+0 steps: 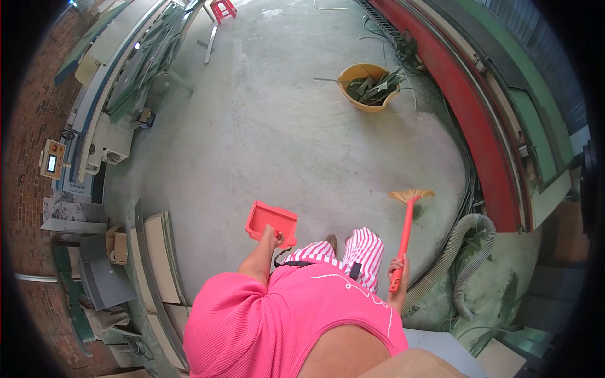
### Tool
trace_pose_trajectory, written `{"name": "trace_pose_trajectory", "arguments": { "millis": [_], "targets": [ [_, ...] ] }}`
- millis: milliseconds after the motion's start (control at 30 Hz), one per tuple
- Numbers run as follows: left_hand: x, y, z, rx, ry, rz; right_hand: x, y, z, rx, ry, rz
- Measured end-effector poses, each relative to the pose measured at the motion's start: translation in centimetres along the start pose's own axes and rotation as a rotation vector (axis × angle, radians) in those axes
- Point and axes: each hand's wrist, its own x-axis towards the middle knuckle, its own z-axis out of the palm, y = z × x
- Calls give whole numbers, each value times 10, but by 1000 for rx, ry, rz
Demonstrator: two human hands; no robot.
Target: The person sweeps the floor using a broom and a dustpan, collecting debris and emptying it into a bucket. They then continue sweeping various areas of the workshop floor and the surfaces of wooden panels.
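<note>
My left hand (pixel 272 235) is closed round the handle of a red dustpan (pixel 257 217), its tray turned forward and left of my legs. On the other side, my right hand (pixel 399 269) grips the red handle of a short broom (pixel 408 233). The broom's tan bristles (pixel 411 194) fan out at the far end, close over the concrete floor. A dark greenish patch (pixel 418 211) shows just beside the bristles.
Ahead to the right, a yellow basin (pixel 361 70) holds green strips. A long red and green machine (pixel 466 82) and a ribbed hose (pixel 441 252) line the right. Leaning boards (pixel 165 252) and a machine with a control box (pixel 53 159) stand left. A red stool (pixel 223 9) is far back.
</note>
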Motion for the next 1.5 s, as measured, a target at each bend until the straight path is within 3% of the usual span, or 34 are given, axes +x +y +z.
{"name": "trace_pose_trajectory", "arguments": {
  "millis": [200, 333, 600, 700, 833, 900, 1200, 1500],
  "targets": [
    [-39, -17, 83, 154, -98, 70, -18, 18, 23, -201, 75, -9],
    [-34, -58, 142, 240, -279, 25, -7, -39, -5, -166, 184, 183],
    [-70, -150, 254, 431, -366, -18, -59, -116, -30, -420, 358, 110],
    [-85, -184, 278, 434, -367, -3, -80, -152, -7, -637, 226, 68],
    [-115, -227, 311, 366, -327, 73, -97, -207, 34, -754, 249, 98],
    [-114, -238, 320, 330, -348, 40, -101, -231, 45, -936, 185, 264],
    [-121, -231, 345, 257, -335, 68, -80, -277, 70, -1152, 140, 517],
    [-99, -146, 370, 320, -179, 77, -61, -280, 50, -1133, 286, 317]
  ]
}}
